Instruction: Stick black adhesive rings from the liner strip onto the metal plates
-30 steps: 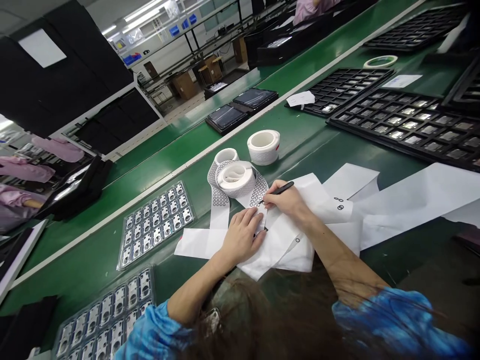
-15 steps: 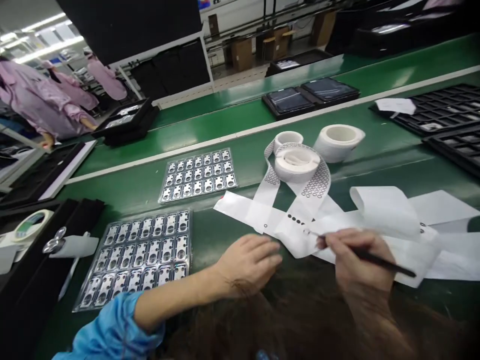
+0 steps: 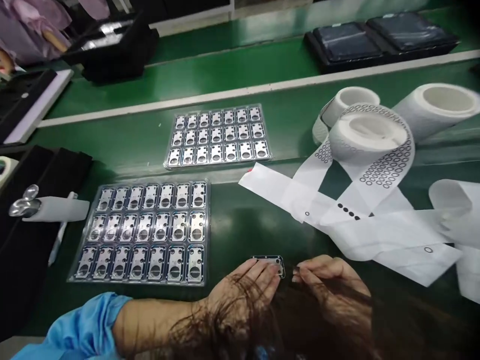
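Observation:
My left hand (image 3: 243, 287) lies low in the middle, its fingers together over a small silver metal plate (image 3: 275, 262) with a dark edge and a round opening at its right end. The fingers cover part of the plate. Just right of it, my right hand (image 3: 330, 280) is closed in a pinch, fingertips a short gap from the plate; what they hold is too small or hidden to make out. Strands of hair cover parts of both hands. Left of my hands, a clear blister tray (image 3: 207, 235) carries rows of similar plates.
A second filled blister tray (image 3: 221, 162) sits farther back. White label rolls (image 3: 369, 132) with ring stickers and loose backing strips (image 3: 397, 235) spread out at right. Black trays (image 3: 348, 62) stand beyond the pale divider. A wrapped white tool (image 3: 60, 209) lies at left.
My right hand has moved left from the sticker strips toward my left hand; the dark stick-like tool in it no longer shows. The metal plate now shows under my left fingers. The view has tilted down.

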A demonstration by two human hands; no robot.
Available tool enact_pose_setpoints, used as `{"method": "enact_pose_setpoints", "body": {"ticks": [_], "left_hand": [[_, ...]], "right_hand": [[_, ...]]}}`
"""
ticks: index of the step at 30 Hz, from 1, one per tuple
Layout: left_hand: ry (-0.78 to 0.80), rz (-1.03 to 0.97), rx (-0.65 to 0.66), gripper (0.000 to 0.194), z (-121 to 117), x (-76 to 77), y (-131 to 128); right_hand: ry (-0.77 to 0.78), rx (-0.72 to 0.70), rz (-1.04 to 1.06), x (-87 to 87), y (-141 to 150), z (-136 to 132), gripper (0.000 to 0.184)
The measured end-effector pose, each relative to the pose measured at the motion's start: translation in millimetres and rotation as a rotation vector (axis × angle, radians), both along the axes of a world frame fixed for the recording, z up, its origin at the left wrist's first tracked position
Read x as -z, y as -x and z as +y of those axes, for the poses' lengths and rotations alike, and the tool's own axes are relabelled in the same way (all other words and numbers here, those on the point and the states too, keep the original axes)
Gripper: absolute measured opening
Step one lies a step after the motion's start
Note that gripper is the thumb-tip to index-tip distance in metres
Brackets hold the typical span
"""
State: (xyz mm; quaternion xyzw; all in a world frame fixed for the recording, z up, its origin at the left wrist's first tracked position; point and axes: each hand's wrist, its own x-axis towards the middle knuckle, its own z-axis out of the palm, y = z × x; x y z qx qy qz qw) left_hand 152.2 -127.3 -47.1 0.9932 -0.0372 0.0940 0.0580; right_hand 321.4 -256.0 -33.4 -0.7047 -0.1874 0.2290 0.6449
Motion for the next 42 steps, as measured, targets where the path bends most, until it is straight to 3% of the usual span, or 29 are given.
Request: {"method": "enact_pose_setpoints", "body": {"ticks": [9, 19, 25, 30, 36, 42], "left_hand": [[0.205, 0.114, 0.006, 0.047, -2, -8.3, 5], [0.181, 0.067, -0.067, 0.041, -1, -20.5, -2], [0.187, 0.113, -0.037, 0.043, -1, -15.2, 4], [0.211, 0.032, -0.018, 0.041, -2, -10.1, 8], [0.305, 0.087, 0.011, 0.044, -2, -9.9, 8], [0.217, 0.082, 0.025, 0.043, 2, -15.0, 7]], "right_hand": [[0.110, 0.028, 0.034, -10.4, 8, 1, 0.020], [0.125, -0.029, 0.128, -12.2, 6, -3, 0.020], [0.091, -0.070, 0.066, -16.4, 4, -3, 0.024], [0.138, -0.067, 0.109, -17.6, 2, -2, 0.017], [0.192, -0.086, 0.135, -18.4, 1, -4, 0.014], [0.194, -0.112, 0.096, -20.6, 1, -4, 0.013]]}}
